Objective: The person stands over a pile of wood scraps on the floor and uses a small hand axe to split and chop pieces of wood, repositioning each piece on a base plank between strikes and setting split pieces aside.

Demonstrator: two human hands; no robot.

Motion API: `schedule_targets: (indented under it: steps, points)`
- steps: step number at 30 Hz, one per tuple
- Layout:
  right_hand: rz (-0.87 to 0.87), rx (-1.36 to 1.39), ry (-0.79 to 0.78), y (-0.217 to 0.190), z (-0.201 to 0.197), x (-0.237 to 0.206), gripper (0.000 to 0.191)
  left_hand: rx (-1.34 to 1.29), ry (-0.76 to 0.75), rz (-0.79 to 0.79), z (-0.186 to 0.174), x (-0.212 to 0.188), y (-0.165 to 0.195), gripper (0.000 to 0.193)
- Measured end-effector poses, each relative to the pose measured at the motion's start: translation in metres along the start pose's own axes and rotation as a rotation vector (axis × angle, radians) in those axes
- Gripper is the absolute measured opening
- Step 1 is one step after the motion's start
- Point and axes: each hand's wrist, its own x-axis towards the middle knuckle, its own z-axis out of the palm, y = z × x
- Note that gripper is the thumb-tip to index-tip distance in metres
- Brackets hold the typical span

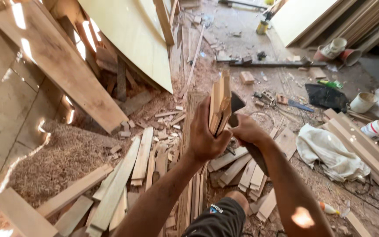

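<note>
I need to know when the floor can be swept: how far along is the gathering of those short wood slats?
Looks early. Done: nothing stacked aside that I can tell. In hand: the left hand grips a small bundle of slats, and the right hand holds a dark-headed tool against it. Left: many loose offcuts lie on the floor beside the sawdust pile.

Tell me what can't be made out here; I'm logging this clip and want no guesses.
- Head view: the dark tool in the right hand; the wood strips hide its head, so its kind is unclear.
- How many strips the left hand holds: they overlap.
- The pots' contents: too small.
- The plank at bottom left: cut off by the frame edge.
</note>
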Motion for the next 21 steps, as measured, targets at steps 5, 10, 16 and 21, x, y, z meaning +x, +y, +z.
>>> schedule_targets:
  steps: [5,10,16,21]
  points:
    - [-0.227,-0.032,0.274,-0.075,-0.078,-0.083,0.039,-0.075,-0.013,-0.048,0.004,0.004,0.003,0.079]
    - [-0.396,-0.367,0.620,-0.166,-0.130,-0.189,0.028,0.039,-0.016,-0.034,0.006,0.000,-0.004,0.082]
    - [-0.534,-0.910,0.298,-0.194,-0.079,-0.191,0.040,0.066,0.017,0.046,0.002,-0.003,-0.014,0.081]
    - [-0.540,-1.111,0.388,-0.172,-0.106,-0.189,0.051,-0.081,-0.006,-0.069,0.007,-0.005,-0.020,0.076]
